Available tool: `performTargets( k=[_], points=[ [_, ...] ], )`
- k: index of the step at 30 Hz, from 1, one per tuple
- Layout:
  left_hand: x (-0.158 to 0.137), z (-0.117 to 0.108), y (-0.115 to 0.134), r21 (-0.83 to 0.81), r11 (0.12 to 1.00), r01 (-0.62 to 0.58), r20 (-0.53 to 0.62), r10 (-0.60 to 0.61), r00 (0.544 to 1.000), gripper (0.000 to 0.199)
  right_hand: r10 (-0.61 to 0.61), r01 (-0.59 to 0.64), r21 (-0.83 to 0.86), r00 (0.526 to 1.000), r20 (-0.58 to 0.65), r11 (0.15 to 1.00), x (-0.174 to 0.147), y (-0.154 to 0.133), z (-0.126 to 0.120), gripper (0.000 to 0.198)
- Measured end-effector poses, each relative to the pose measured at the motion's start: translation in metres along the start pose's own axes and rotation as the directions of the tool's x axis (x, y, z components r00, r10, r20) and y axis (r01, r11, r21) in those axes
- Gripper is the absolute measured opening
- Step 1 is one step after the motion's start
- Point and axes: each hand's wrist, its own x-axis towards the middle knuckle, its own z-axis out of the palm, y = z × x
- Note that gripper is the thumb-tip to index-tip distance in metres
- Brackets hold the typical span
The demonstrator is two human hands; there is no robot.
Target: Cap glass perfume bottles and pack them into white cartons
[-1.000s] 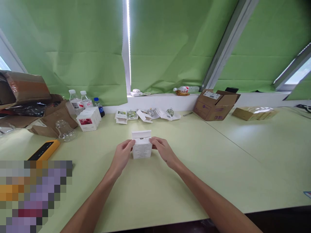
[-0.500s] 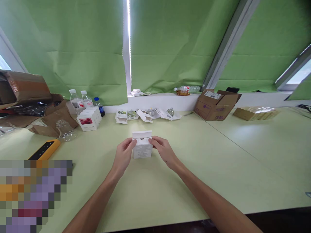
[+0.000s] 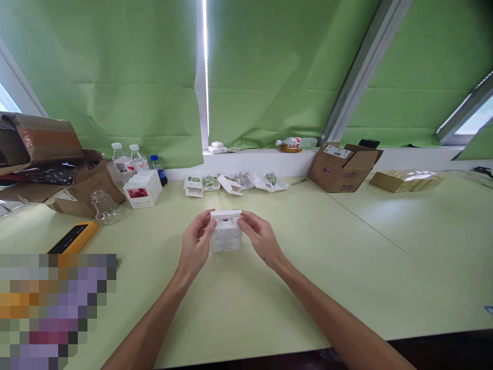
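small white box [image 3: 226,240] is standing upright on the desk [image 3: 231,313], near the middle, printed face pointing to the near side. its top flap [image 3: 226,214] is sticking up along the far edge. left hand [image 3: 195,240] is gripping the box's upper left, thumb resting at the corner, fingertips reaching the flap's left end. right hand [image 3: 263,236] is gripping the upper right the same way. so fingers on both sides are holding the box. far side: opened white boxes [image 3: 193,183] are lying in a row with clear rounded items [image 3: 210,181]. far right: brown carton [image 3: 342,172] is sitting by a yellowish package [image 3: 391,183].
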Motion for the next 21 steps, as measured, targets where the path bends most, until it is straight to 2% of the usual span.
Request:
performTargets(
  k=[7,21],
  points=[
    [-0.0022,-0.0021,0.0077,0.023,1.000,-0.013,0.015,0.012,1.000,0.038,-0.027,0.025,-0.041,0.999,-0.042,0.999,-0.0022,-0.0054,-0.0006,0.042],
    [0.0018,-0.0035,0.0032,0.026,1.000,0.012,0.008,-0.012,1.000,0.026,0.003,-0.003,-0.011,1.000,0.001,1.000,-0.0010,-0.0015,-0.0009,0.032]
  ],
)
